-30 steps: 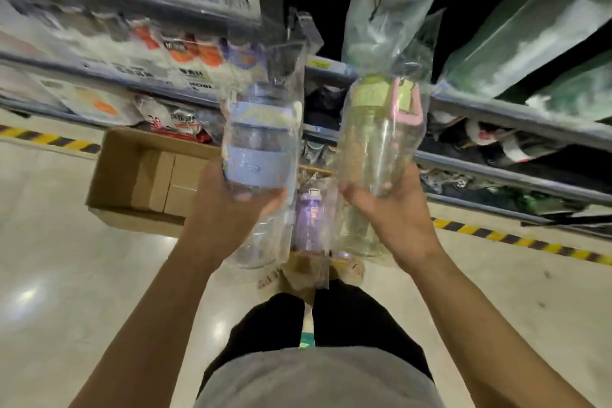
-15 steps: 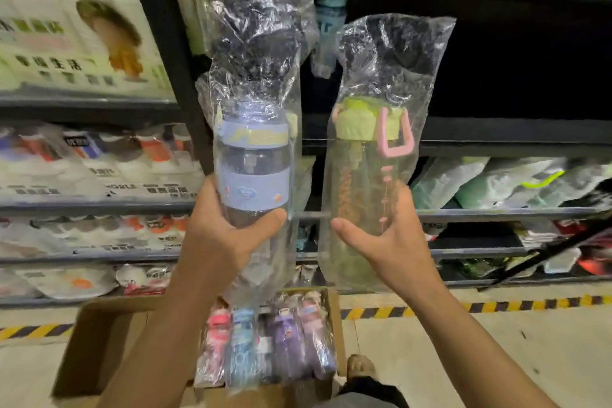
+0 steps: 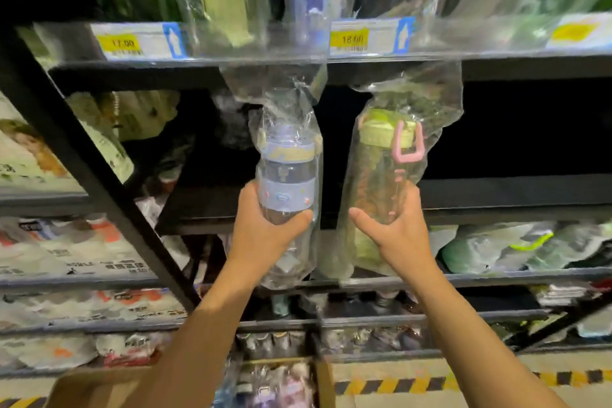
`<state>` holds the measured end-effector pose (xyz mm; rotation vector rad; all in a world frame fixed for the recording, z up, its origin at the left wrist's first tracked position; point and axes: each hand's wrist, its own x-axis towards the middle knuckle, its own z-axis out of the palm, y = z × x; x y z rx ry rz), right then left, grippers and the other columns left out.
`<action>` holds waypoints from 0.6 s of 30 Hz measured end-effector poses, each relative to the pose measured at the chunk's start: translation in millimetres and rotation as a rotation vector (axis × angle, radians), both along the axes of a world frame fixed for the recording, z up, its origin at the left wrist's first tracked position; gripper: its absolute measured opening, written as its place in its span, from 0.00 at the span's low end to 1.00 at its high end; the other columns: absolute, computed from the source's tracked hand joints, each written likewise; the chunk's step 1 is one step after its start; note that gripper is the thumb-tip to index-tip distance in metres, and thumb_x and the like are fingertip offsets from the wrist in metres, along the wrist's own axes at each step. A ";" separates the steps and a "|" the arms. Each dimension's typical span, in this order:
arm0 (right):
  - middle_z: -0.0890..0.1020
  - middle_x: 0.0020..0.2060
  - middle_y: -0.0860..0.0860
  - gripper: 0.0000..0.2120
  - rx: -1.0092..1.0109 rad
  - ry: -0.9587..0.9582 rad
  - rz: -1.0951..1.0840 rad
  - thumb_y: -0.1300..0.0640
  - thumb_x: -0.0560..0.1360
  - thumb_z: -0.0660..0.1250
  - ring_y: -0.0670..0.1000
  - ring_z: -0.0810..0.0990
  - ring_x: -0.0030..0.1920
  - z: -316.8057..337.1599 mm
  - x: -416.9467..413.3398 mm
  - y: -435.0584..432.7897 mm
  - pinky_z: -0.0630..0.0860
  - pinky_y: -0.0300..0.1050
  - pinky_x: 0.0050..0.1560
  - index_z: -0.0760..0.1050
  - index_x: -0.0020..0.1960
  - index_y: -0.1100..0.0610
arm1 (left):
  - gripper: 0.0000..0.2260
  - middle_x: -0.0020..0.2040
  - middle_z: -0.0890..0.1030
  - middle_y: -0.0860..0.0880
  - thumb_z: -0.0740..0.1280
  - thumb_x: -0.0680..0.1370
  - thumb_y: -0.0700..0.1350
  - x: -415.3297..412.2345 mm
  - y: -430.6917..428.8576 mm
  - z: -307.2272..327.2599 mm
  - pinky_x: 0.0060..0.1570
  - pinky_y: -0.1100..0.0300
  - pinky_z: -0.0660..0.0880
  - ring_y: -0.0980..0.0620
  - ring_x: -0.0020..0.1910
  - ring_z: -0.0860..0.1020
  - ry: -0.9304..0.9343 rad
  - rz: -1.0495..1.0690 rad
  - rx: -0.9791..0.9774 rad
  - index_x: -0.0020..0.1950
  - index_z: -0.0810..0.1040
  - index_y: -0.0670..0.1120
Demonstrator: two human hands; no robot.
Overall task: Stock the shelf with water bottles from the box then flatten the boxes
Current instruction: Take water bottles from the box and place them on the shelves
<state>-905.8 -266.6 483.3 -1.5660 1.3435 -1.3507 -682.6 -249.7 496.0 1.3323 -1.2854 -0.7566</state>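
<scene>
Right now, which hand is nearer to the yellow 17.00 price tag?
Left. The left hand is below and right of the 17.00 tag; the right hand is farther right.

Illumination is moderate and warm, arriving from above and behind the camera. The left hand, right hand and both forearms are evenly lit, without hard shadows. The shelf bay at centre right is near black. Specular glare streaks the clear wrapping of the blue bottle and green bottle, and the goods along the top edge. Focus is sharpest at frame centre. The top, left and bottom edges are smeared by blur. The price label is barely legible. Wide-angle distortion tilts the black upright at left.
</scene>
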 end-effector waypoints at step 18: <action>0.81 0.61 0.50 0.37 0.232 -0.014 0.026 0.44 0.66 0.83 0.48 0.81 0.56 -12.1 -68.7 -203.5 0.72 0.28 0.43 0.73 0.69 0.54 | 0.30 0.55 0.79 0.59 0.82 0.68 0.35 -91.9 -194.6 -8.9 0.48 0.74 0.76 0.71 0.51 0.80 0.053 0.221 -0.099 0.60 0.72 0.56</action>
